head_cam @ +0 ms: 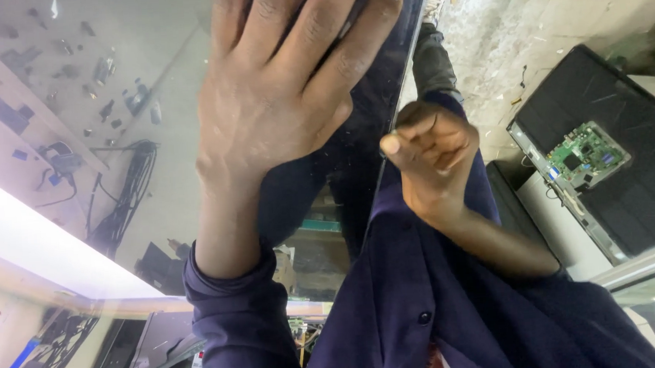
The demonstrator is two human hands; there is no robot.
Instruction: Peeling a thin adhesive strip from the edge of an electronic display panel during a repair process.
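Left hand [277, 96] flat, fingers spread, pressing glossy panel [110, 106]. Right hand [432, 159] curled closed on panel's right edge. Panel lies before the body, reflecting the room. Judgement: keep palm pressure even, grip edge only; avoid flexing.
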